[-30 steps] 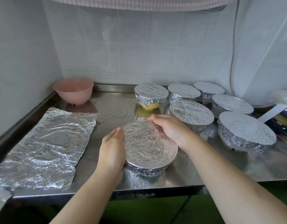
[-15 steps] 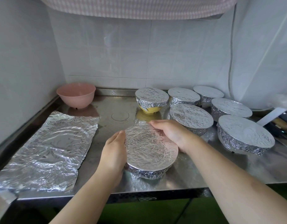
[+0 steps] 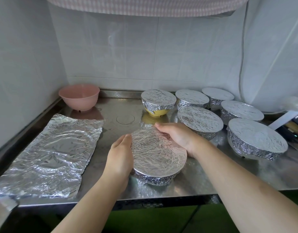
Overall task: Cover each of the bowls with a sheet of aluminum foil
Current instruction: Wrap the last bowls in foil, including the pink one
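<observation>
Nearest item: foil-covered bowl, set close to the front edge of the steel surface. It is cupped by the left hand and the right hand, each grip pressed closed against the foil skirt, palms curved inward, wrists low. Risk noted: thin foil may be torn by hard pressing (or the bowl nudged off the edge). Beside it, spare foil sheets. Farther back: six covered bowls; one pink bowl, uncovered.
</observation>
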Motion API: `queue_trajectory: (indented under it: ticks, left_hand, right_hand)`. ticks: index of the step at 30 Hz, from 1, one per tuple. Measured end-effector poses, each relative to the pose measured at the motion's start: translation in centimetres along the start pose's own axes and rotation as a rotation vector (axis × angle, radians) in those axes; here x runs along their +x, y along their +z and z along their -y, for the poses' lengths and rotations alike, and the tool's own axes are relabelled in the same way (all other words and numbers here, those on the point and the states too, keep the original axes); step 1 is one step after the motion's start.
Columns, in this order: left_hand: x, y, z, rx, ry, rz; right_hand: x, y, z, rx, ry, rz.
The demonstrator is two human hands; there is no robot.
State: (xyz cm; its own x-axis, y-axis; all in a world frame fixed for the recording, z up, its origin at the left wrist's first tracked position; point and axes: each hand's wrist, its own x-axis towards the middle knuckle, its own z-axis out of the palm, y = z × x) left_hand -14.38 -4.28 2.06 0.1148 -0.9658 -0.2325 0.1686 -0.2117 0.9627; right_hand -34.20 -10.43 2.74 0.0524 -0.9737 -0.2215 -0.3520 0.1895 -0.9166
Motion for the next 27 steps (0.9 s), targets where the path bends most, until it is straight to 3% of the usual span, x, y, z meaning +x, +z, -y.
queue_trajectory:
  ticks: [4, 10, 17, 23, 27]
  left_hand:
    - [-0.3, -0.1, 0.3, -0.067, 0.038, 0.04]
    - [-2.4, 0.1, 3.5, -0.163, 0.192, -0.004]
    - [-1.3, 0.8, 2.3, -0.148, 0.132, -0.101]
    - [-2.5, 0.6, 3.4, -0.262, 0.215, -0.023]
    - [-3.2, 2.4, 4.0, -0.297, 0.225, -0.112]
  right_hand:
    - [-1.2, 0.1, 0.9, 0.02, -0.028, -0.045]
    - [-3.5, 0.7, -0.6, 0.397, 0.008, -0.116]
    - [-5.3, 2.4, -0.9, 0.654, 0.075, -0.261]
    - [-7.1, 3.6, -1.2, 0.92, -0.001, -0.445]
    - [-7.8, 6.3, -1.5, 1.11, 0.016, -0.49]
